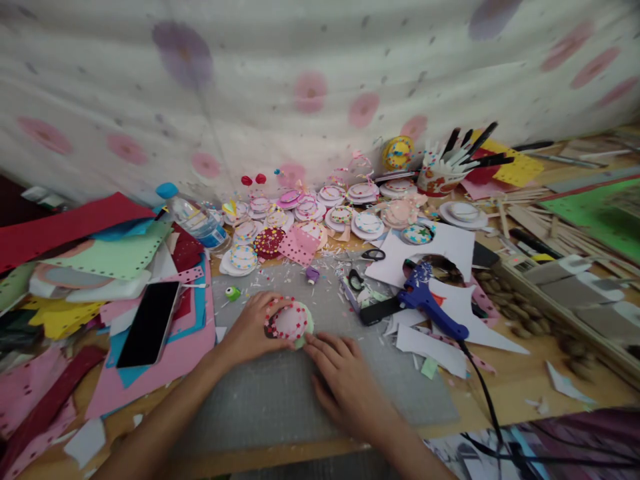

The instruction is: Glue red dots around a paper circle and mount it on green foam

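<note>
A round paper disc (289,321), pink in the middle with a ring of red and white flower shapes, lies on a grey cutting mat (280,393). My left hand (249,329) curls round its left edge and grips it. My right hand (340,383) rests palm down on the mat just below and right of the disc, fingers stretched out and fingertips touching the disc's lower right rim.
Several finished decorated discs (320,213) crowd the back. A blue glue gun (433,303) with its black cord lies to the right, scissors (363,267) behind. At the left are coloured paper sheets (115,257), a black phone (149,323) and a water bottle (193,217). A cup of tools (443,170) stands back right.
</note>
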`<state>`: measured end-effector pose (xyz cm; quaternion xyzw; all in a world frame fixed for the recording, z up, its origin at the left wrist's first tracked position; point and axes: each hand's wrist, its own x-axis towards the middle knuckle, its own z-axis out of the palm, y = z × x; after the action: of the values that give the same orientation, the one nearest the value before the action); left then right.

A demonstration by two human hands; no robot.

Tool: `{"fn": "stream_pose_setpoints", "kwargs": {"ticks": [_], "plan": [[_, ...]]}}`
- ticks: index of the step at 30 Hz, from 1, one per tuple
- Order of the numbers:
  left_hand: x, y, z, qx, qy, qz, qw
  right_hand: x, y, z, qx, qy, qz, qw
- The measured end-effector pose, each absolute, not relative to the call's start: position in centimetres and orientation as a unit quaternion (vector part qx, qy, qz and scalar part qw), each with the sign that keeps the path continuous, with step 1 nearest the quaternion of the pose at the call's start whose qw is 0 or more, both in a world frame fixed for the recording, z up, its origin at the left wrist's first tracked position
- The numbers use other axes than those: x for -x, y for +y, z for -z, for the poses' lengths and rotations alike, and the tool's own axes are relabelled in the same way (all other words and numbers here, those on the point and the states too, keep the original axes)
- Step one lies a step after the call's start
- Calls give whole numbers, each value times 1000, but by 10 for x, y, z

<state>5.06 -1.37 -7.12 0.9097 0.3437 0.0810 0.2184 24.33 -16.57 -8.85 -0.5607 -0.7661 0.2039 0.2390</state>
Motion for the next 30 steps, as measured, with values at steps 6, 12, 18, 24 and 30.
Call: {"fn": "stream_pose_setpoints", "kwargs": {"ticks": [6,12,18,24,30], "plan": [[-54,-14,64,-921,330,-60,197,-244,-166,90,558,-772,-197,233],[-57,-16,63,-924,327,-64,186,-243,-166,92,560,-770,-196,235],[-40,-21,55,-895,357,-81,255,-243,-168,95,559,-778,-164,236],[50,-22,36,-830,479,-189,214,-243,-165,112,528,-813,-40,242],[130,2,36,-663,734,-119,-91,-244,-161,127,512,-815,48,268]]}}
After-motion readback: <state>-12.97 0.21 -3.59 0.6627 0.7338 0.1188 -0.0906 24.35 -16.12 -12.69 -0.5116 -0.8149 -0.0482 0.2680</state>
